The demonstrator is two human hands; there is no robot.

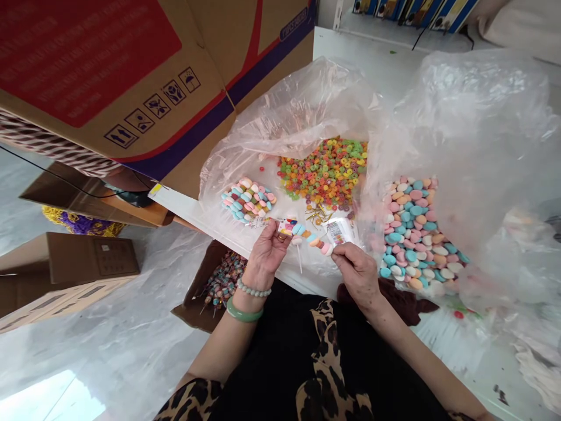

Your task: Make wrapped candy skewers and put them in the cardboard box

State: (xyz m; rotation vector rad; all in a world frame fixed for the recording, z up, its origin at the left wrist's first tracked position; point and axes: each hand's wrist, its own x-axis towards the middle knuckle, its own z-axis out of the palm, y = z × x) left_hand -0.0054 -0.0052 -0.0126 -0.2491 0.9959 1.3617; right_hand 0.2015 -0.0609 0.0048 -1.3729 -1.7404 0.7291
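Between my two hands stretches a short string of pastel candies (312,238), with blue, orange, brown and pink pieces. My left hand (266,252) is closed on its left end, by a small printed label (287,225). Fingertips of my right hand (358,273) pinch the string's right end, at a pinkish-white candy. A thin white stick (300,260) hangs below the string; what it joins is unclear. Just beyond my left hand lies a heap of strung pastel candies (249,199). Several gold twist ties (319,214) and printed packets (342,233) lie beyond the string.
Small ring candies (328,169) lie on clear plastic sheeting (302,111). Loose pastel candies (414,234) fill a bag at right. A large carton (210,41) stands at back left. Below the table edge, an open box (190,304) holds wrapped candies. Dark brown cloth (401,301) lies beside my right forearm.
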